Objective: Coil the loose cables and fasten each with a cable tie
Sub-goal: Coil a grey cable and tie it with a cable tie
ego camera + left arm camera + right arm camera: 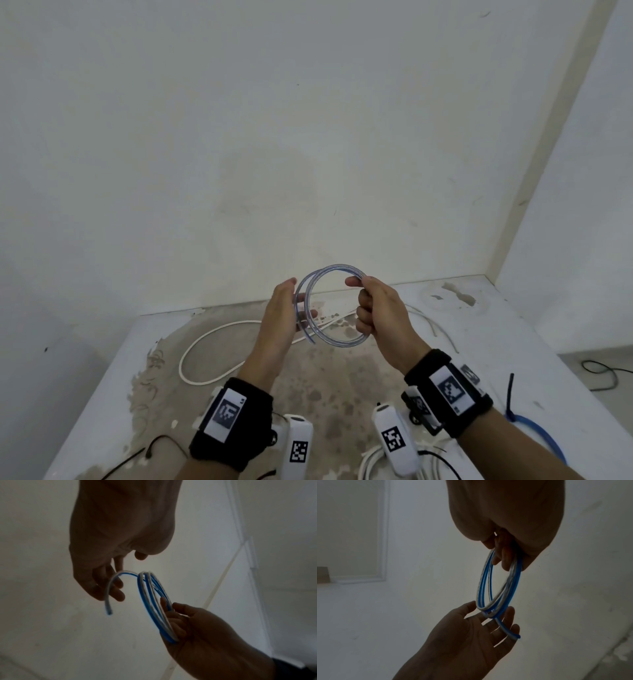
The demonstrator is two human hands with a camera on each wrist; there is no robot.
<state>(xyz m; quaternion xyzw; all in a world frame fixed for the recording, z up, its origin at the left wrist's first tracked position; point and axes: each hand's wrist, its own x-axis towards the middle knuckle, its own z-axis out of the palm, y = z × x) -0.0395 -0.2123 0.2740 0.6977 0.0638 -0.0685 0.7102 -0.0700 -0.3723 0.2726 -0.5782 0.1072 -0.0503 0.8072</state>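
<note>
A blue-and-clear cable (334, 267) is wound into a small coil of a few loops, held in the air above the stained white table (239, 394). My right hand (380, 315) grips the coil's right side with fingers curled round the strands (515, 585). My left hand (279, 318) is open, its straight fingers against the coil's left side. The cable's free end (109, 612) curves loose across the left fingers (505, 616). In the left wrist view the coil (142, 601) runs into the right hand (205, 628).
A loose white cable (205, 337) loops on the table under the hands, and thin white cables (438, 329) lie to the right. A blue cable (534, 428) with a black tie (510, 394) lies near the right edge. White cables (373, 459) and a black cable (150, 452) lie near me.
</note>
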